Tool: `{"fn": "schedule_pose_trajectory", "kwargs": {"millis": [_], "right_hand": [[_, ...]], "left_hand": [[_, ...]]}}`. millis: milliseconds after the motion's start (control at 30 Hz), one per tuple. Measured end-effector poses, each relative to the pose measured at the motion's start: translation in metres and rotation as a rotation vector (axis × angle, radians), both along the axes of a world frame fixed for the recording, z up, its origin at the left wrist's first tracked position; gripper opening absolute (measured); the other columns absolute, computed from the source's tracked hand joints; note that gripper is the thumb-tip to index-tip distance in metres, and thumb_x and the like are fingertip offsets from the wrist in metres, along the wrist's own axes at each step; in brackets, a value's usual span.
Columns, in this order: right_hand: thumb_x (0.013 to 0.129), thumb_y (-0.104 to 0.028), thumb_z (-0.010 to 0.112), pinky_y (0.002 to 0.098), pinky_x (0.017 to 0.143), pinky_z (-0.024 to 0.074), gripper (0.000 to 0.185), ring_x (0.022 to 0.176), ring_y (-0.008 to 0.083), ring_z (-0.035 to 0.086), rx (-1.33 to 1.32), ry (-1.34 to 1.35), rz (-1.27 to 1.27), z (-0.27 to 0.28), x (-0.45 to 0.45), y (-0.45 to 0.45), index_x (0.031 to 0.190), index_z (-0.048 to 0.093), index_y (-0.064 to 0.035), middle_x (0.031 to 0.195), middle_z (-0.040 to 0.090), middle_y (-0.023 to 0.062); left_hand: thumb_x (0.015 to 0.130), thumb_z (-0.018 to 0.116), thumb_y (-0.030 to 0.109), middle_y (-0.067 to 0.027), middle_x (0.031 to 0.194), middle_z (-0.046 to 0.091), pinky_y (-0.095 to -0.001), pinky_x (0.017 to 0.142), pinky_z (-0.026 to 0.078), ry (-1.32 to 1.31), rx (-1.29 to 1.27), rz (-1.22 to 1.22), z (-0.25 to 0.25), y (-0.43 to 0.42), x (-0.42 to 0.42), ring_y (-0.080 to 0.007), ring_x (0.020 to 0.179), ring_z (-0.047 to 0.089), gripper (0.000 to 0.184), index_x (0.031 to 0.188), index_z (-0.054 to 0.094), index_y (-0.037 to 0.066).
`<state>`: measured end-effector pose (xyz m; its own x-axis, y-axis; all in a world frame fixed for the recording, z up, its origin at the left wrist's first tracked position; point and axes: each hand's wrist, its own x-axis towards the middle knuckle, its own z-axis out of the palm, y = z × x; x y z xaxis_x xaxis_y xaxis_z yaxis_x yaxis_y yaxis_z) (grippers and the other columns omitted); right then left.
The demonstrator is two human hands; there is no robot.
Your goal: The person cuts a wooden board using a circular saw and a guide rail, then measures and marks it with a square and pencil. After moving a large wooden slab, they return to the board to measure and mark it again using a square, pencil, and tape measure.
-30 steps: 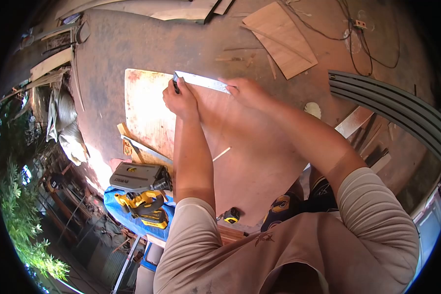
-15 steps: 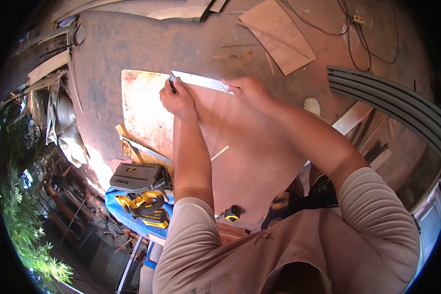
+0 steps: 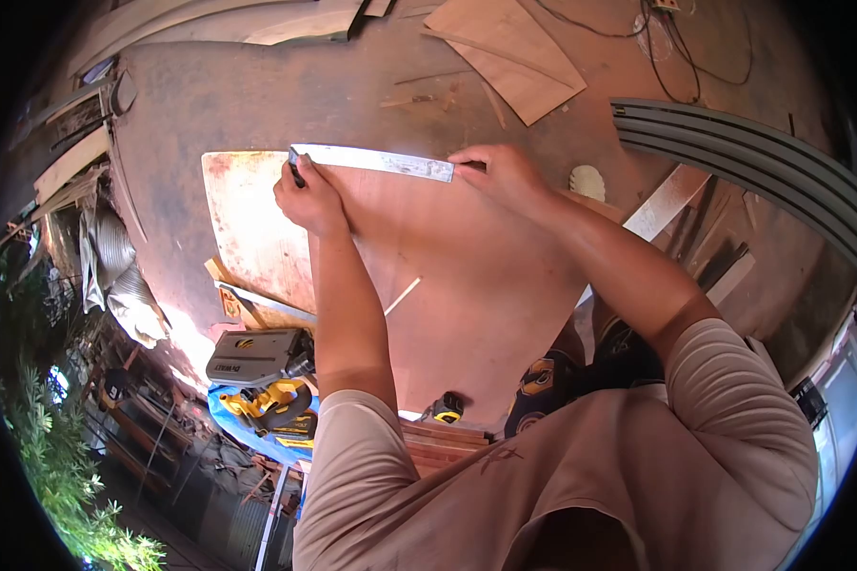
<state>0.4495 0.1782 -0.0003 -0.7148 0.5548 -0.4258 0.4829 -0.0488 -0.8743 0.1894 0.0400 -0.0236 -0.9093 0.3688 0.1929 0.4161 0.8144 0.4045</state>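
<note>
A flat silver strip (image 3: 376, 161), like a metal ruler, lies across the far edge of a brownish wooden board (image 3: 448, 247). My left hand (image 3: 311, 202) is closed at the strip's left end, around a small black piece (image 3: 296, 169) that stands crosswise there. Much of this piece is hidden by the fingers. My right hand (image 3: 507, 179) is closed with thumb and finger pinched at the strip's right end. A thin pale stick (image 3: 403, 296) rests on the board between my forearms.
A grey DeWalt tool (image 3: 257, 357) and a yellow-black power tool (image 3: 274, 404) sit left, over blue material. A yellow-black tape measure (image 3: 447, 409) lies near my body. Long grey rails (image 3: 733, 143) are at right. Plywood (image 3: 509, 52) and cables (image 3: 676, 57) lie beyond the board.
The view has shifted, and my hands are farther apart. My right fingers have moved to the strip's right tip, showing more of its surface. My left hand keeps its hold.
</note>
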Motion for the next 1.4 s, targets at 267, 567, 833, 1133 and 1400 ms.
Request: {"fn": "schedule_pose_trajectory", "kwargs": {"millis": [267,567,833,1133,1400], "right_hand": [[0.086,-0.016,0.063,0.0365,0.078,0.0528,0.022,0.091,0.0299,0.068,0.177,0.151,-0.016,-0.013,0.001,-0.006,0.103,0.071,-0.0057,0.102,0.07,0.0141],[0.087,-0.025,0.066,0.0366,0.089,0.0506,0.036,0.104,0.0317,0.064,0.237,0.148,0.137,-0.005,-0.031,-0.004,0.118,0.066,-0.0078,0.113,0.068,0.0137],[0.088,-0.024,0.066,0.0347,0.099,0.0452,0.052,0.119,0.0287,0.058,0.018,0.152,0.35,-0.014,-0.113,0.005,0.136,0.054,-0.0081,0.131,0.059,0.0166],[0.085,-0.028,0.068,0.0337,0.099,0.0446,0.061,0.12,0.0262,0.058,-0.01,0.289,0.455,-0.032,-0.187,0.003,0.14,0.05,-0.0092,0.133,0.059,0.0162],[0.082,-0.029,0.071,0.0338,0.096,0.046,0.064,0.115,0.0268,0.06,0.084,0.296,0.547,-0.037,-0.192,0.013,0.139,0.051,-0.0107,0.128,0.062,0.0166]], "left_hand": [[0.082,0.072,0.047,-0.0184,0.105,0.061,-0.0433,0.087,0.049,-0.059,-0.082,0.034,0.011,0.007,0.004,-0.034,0.099,0.06,0.058,0.113,0.067,-0.002],[0.074,0.077,0.053,-0.0177,0.101,0.063,-0.047,0.085,0.048,-0.021,-0.066,0.038,0.008,0.005,0.003,-0.0367,0.098,0.059,0.061,0.109,0.068,0.004],[0.084,0.07,0.046,-0.0193,0.097,0.063,-0.0461,0.083,0.049,-0.042,-0.037,0.004,0.008,0.003,0.0,-0.0368,0.094,0.06,0.051,0.11,0.068,0.003],[0.086,0.068,0.045,-0.0174,0.101,0.062,-0.0458,0.086,0.047,-0.058,-0.039,0.022,0.009,0.003,0.001,-0.0353,0.098,0.059,0.049,0.112,0.068,0.004],[0.086,0.067,0.046,-0.0174,0.102,0.062,-0.0461,0.087,0.047,-0.043,-0.054,0.018,0.007,0.002,-0.001,-0.0352,0.099,0.059,0.049,0.112,0.068,0.004]]}}
